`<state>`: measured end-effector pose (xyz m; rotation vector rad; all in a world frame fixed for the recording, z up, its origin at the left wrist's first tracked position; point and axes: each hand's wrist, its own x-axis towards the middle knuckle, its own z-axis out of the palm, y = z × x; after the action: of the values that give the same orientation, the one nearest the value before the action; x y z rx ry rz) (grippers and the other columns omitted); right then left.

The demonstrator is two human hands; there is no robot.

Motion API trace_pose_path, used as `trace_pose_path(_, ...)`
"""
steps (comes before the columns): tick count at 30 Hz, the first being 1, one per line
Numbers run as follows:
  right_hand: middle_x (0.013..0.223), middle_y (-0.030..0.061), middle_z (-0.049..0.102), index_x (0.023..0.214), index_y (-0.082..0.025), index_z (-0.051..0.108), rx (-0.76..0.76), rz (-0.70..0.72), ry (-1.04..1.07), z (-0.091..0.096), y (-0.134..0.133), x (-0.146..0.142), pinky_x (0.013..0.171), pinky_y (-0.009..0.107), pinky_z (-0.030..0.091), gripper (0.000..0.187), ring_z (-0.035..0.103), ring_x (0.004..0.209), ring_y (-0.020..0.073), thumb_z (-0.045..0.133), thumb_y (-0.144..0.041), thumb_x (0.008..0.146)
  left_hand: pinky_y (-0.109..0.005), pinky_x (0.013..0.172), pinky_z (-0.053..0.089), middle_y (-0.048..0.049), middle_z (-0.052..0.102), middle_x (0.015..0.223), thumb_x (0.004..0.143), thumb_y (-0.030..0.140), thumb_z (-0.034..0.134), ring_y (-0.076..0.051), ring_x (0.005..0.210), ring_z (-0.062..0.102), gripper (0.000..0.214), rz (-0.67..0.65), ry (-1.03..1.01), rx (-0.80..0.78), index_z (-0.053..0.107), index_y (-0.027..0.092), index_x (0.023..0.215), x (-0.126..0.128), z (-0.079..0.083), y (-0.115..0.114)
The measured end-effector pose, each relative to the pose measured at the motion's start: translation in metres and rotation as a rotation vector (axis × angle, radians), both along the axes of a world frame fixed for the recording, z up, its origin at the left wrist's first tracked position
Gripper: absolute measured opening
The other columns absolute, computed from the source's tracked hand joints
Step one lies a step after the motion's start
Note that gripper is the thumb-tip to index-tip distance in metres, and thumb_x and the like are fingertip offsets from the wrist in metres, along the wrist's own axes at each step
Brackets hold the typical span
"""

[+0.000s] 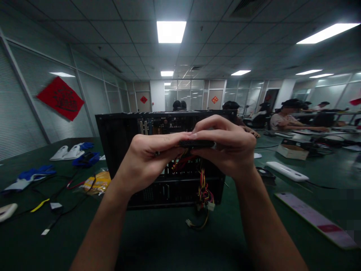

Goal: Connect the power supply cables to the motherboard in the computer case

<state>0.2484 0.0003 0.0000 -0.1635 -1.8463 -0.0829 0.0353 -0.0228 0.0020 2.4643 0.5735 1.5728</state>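
Observation:
Both hands are raised in front of an open black computer case (118,150), which stands on the table with its inside facing me. My left hand (153,156) pinches the left end of a thin black part (197,143), thumb and fingers above and below it. My right hand (225,141) grips the same part from the right, fingers bent over its top. The part is seen edge-on and mostly covered, so I cannot tell its kind. Behind and below it, a bundle of red, yellow and black power cables (202,184) hangs from the case; one connector (189,223) rests on the table.
Blue-and-white gloves (36,173), a yellow packet (98,182) and loose cables lie left. Right are a black fan (265,176), a white power strip (287,171), a phone (316,218) and a small open box (291,150). Several people sit at tables beyond.

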Motion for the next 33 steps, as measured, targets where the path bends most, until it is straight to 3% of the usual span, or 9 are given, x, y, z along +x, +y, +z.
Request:
trace_pose_path(9, 0.094, 0.0056, 0.067, 0.097, -0.025, 0.079, -0.042, 0.077, 0.021, -0.001, 0.005, -0.001, 0.075, 0.033, 0.056, 0.017, 0.064, 0.084, 0.0195, 0.080, -0.026, 0.080, -0.023, 0.078, 0.062, 0.0020, 0.078, 0.103, 0.088, 0.022, 0.071, -0.019, 0.085, 0.076, 0.030, 0.057, 0.046, 0.002, 0.074, 0.029, 0.117, 0.003, 0.004, -0.008)
trace_pose_path(13, 0.094, 0.0046, 0.067, 0.096, -0.023, 0.078, -0.117, 0.171, 0.054, -0.003, 0.011, -0.004, 0.073, 0.030, 0.054, 0.018, 0.063, 0.085, 0.0178, 0.081, -0.023, 0.079, -0.025, 0.079, 0.062, -0.0002, 0.077, 0.105, 0.089, 0.024, 0.070, -0.021, 0.091, 0.075, 0.032, 0.035, 0.053, -0.085, 0.072, 0.024, 0.121, 0.006, 0.003, -0.004)
trace_pose_path(19, 0.089, 0.0043, 0.066, 0.083, -0.018, 0.075, -0.395, 0.203, 0.145, -0.008, 0.017, -0.010, 0.067, 0.027, 0.052, 0.022, 0.062, 0.080, 0.0169, 0.080, -0.038, 0.079, -0.024, 0.085, 0.059, -0.0012, 0.077, 0.108, 0.088, 0.023, 0.072, -0.021, 0.100, 0.072, 0.032, -0.143, 0.022, -0.335, 0.073, 0.022, 0.120, 0.009, 0.006, -0.003)
trace_pose_path(25, 0.073, -0.0001, 0.062, 0.075, -0.017, 0.071, -0.721, 0.266, 0.212, -0.009, 0.017, -0.015, 0.061, 0.025, 0.048, 0.028, 0.056, 0.066, 0.0130, 0.082, -0.042, 0.075, -0.030, 0.081, 0.061, -0.0051, 0.078, 0.090, 0.092, 0.031, 0.069, -0.018, 0.080, 0.074, 0.023, -0.369, -0.108, -0.658, 0.077, 0.016, 0.108, 0.010, 0.004, 0.014)
trace_pose_path(33, 0.065, 0.0000, 0.061, 0.077, -0.015, 0.072, -0.943, 0.246, 0.265, -0.011, 0.017, -0.022, 0.052, 0.025, 0.046, 0.038, 0.055, 0.056, 0.0128, 0.084, -0.051, 0.070, -0.028, 0.075, 0.059, -0.0098, 0.077, 0.083, 0.080, 0.041, 0.080, -0.018, 0.075, 0.074, 0.036, -0.471, -0.195, -0.912, 0.076, 0.009, 0.095, 0.003, -0.007, 0.042)
